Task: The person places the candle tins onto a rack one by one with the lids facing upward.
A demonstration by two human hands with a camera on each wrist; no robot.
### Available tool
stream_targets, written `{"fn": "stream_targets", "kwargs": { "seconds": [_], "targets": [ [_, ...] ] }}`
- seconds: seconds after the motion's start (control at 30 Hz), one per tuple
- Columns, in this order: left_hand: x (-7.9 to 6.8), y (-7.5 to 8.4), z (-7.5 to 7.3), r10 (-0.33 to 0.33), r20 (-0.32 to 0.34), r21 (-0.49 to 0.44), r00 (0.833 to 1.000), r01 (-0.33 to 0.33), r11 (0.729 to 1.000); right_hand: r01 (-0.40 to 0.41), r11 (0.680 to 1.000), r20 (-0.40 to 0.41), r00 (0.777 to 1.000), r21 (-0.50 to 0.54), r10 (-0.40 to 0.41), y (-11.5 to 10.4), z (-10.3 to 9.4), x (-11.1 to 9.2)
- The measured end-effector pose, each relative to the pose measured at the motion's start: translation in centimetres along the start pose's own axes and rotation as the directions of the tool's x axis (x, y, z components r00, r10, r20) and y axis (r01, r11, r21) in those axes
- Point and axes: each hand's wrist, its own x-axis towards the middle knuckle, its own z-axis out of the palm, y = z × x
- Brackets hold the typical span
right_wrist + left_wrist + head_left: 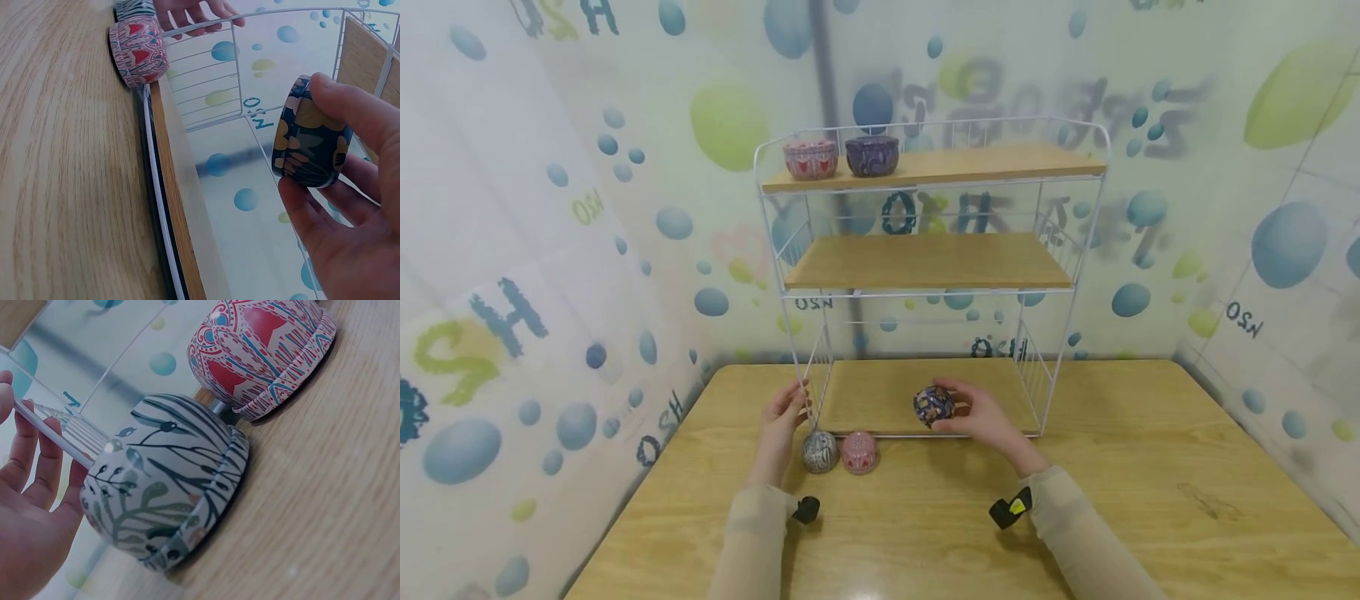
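Note:
My right hand (973, 412) pinches a small round dark blue tin (933, 406) with a floral pattern between thumb and fingers. It holds the tin above the bottom board of a white wire shelf rack (925, 293). At the rack's left front post (53, 434), my left hand (785, 412) grips the white bar with thumb and fingers. Beside that hand, a white tin (165, 481) with dark green leaves stands on the table. Right next to it stands a pink-and-red patterned tin (859, 452). In the left wrist view, both show their rimmed ends against the tabletop.
A pink tin (811, 158) and a dark purple-blue tin (872, 156) stand at the left of the top board (992, 162). The middle board (925, 260) lies below. The rack stands on a wooden table (910, 517) before a patterned wall covering (685, 167).

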Motion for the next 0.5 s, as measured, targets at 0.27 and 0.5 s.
{"fn": "stream_targets", "kwargs": {
  "seconds": [0.27,0.5],
  "targets": [
    [-0.03,-0.42,-0.09,0.013,-0.02,0.017,1.0,-0.012,1.0,-0.051,0.998,0.008,0.999,0.045,0.051,-0.7,0.05,-0.27],
    [0.15,-0.43,-0.05,0.041,-0.015,0.015,0.999,-0.04,0.999,-0.032,0.996,-0.016,0.999,0.081,0.034,-0.49,0.14,-0.08]
  ]
}}
